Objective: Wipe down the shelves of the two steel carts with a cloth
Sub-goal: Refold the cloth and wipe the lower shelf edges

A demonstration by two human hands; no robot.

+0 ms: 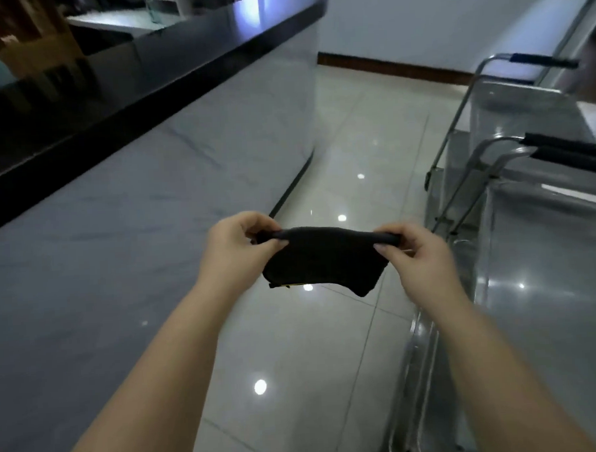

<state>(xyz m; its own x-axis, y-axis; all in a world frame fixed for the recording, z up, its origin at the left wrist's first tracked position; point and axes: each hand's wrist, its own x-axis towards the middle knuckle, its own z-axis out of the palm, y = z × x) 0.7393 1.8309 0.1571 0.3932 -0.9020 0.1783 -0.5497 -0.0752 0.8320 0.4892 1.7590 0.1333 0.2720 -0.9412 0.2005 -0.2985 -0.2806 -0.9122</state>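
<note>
A dark folded cloth (322, 259) hangs in the air over the tiled floor, stretched between both hands. My left hand (238, 249) pinches its left top corner and my right hand (424, 254) pinches its right top corner. To the right stand the steel carts: the near cart's top shelf (549, 300) lies just right of my right forearm, and the far cart (510, 110) sits behind it. Dark padded handles (573, 149) stick out over the near cart, and the far cart has a blue-wrapped handle (535, 58).
A long counter with a grey marbled front (135, 215) and a black glossy top (89, 95) runs along the left. Shiny pale floor tiles (296, 379) lie between counter and carts. A white wall with a brown skirting (392, 66) closes the back.
</note>
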